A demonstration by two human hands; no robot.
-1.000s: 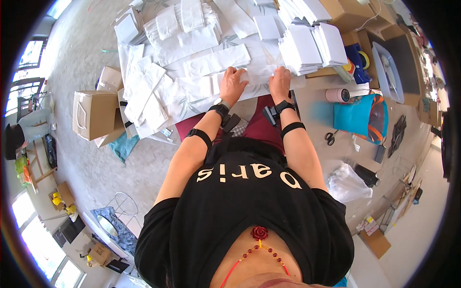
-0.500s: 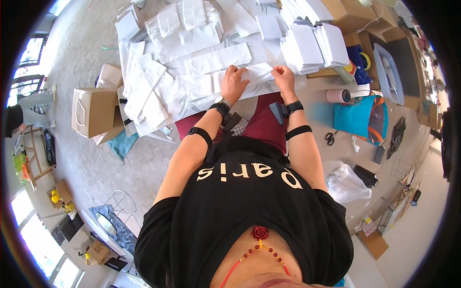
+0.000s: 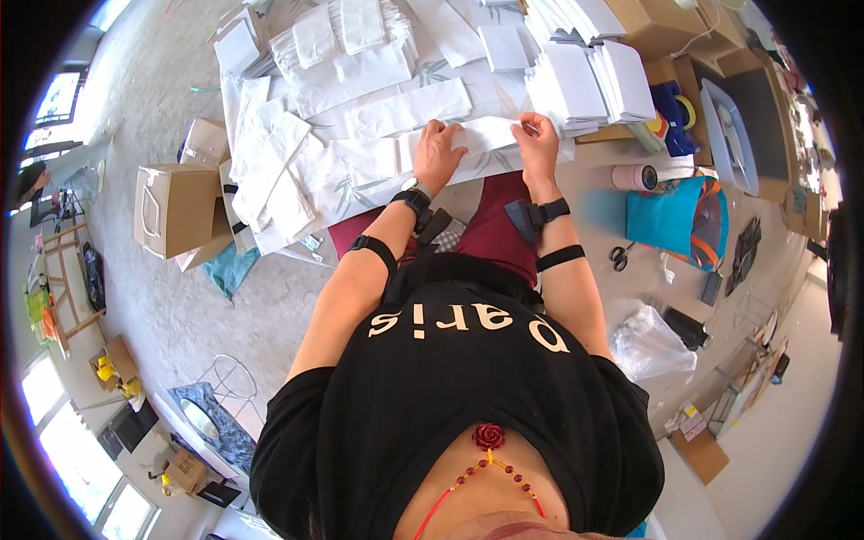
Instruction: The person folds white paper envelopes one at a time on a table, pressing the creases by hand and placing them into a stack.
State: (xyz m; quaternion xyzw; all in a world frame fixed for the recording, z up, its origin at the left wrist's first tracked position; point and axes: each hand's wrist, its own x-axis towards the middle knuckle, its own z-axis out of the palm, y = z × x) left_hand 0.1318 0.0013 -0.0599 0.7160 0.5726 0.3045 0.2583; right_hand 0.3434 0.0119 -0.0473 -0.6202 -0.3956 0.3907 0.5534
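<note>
Right grip [image 3: 537, 148] pinched on right end of white strip [image 3: 489, 135]; left grip [image 3: 438, 155] over it, can't tell if pinching. Strip spans between grips on tabletop [image 3: 486, 166]. IMO: press lightly left, tension gently right, mind paper stacks [image 3: 569, 90] beyond right grip.

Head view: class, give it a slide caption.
Left hand on a white strip, right hand pinching its end, near white stacks.

The person's left forearm [image 3: 346, 283] and right forearm [image 3: 576, 292] reach forward, slanting inward. The left hand [image 3: 436, 155] rests back upward, fingers bent, thumb toward the other hand; the right hand [image 3: 537, 151], slightly apart from it, pinches thumb against forefinger.
</note>
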